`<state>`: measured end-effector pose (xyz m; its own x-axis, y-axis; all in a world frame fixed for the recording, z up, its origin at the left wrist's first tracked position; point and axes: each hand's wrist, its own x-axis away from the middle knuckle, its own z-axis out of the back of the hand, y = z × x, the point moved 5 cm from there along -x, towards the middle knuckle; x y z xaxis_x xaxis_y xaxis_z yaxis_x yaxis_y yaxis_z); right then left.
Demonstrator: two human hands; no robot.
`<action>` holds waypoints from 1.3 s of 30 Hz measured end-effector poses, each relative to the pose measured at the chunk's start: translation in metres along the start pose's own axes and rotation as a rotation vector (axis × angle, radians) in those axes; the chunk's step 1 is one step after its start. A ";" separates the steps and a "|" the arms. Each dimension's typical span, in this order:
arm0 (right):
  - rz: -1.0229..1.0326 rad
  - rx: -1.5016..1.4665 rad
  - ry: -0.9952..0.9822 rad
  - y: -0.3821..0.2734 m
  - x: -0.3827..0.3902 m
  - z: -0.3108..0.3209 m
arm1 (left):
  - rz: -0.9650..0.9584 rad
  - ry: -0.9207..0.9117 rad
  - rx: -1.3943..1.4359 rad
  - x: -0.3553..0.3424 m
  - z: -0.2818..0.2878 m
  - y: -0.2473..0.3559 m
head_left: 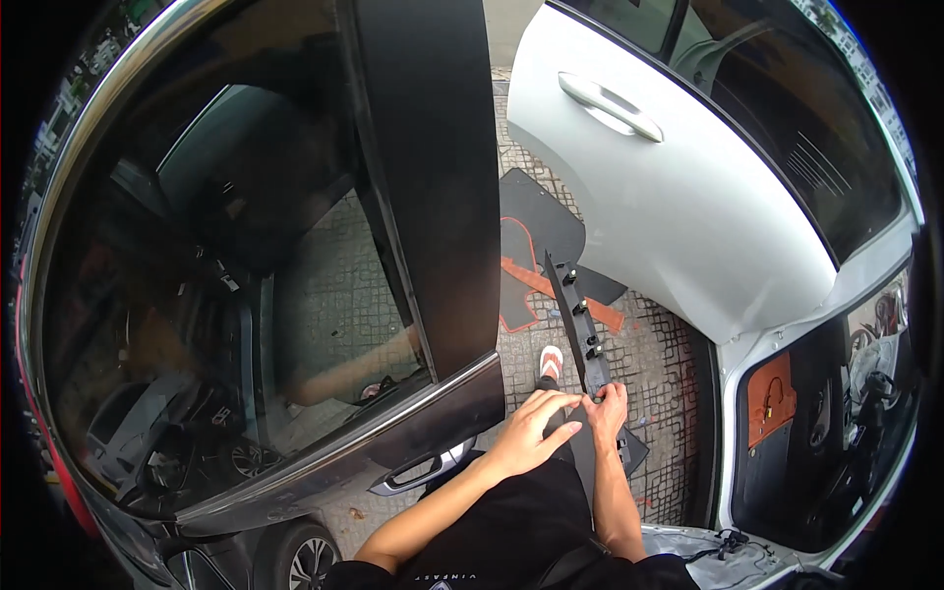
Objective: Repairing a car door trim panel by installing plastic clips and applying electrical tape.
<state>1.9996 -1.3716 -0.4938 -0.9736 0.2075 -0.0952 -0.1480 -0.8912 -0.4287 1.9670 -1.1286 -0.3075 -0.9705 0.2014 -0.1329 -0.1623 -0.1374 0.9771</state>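
Note:
A long dark plastic trim strip [584,329] with several clips along its inner side points away from me. Around its near part, the fingers of my right hand [607,413] are closed. My left hand [531,434] is just left of the strip, fingers stretched out and thumb apart. Its fingertips come close to the strip and my right fingers; whether they touch it I cannot tell. Below my right hand, a dark piece [632,450] shows beside my forearm, and I cannot make out if it belongs to the strip.
A dark car door [423,197] with a large window fills the left. At the right a white car door [639,206] stands open beside the car's interior [777,433]. Dark floor mats [543,211] with orange edging lie on the paved ground [654,369], near my sandalled foot [551,364].

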 end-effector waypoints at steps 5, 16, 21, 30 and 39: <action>0.285 -0.060 -0.177 -0.026 -0.153 -0.032 | 0.281 0.137 -0.111 -0.065 -0.031 -0.130; 0.777 -0.295 -0.494 -0.214 -0.345 -0.113 | 0.812 1.089 0.020 -0.123 0.060 -0.194; 0.973 -0.386 -0.544 -0.350 -0.358 -0.156 | 0.742 1.438 0.187 -0.131 0.095 -0.228; 1.329 -0.356 -0.761 -0.599 -0.321 -0.255 | 0.768 1.461 0.328 -0.194 0.281 -0.344; 1.624 -0.316 -0.866 -0.802 -0.283 -0.337 | 0.851 1.237 0.168 -0.171 0.436 -0.348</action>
<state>2.4523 -0.5798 -0.4259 0.0663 -0.9868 -0.1476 0.8318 0.1364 -0.5380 2.2673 -0.6923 -0.5527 -0.3097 -0.8101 0.4977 0.4482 0.3372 0.8279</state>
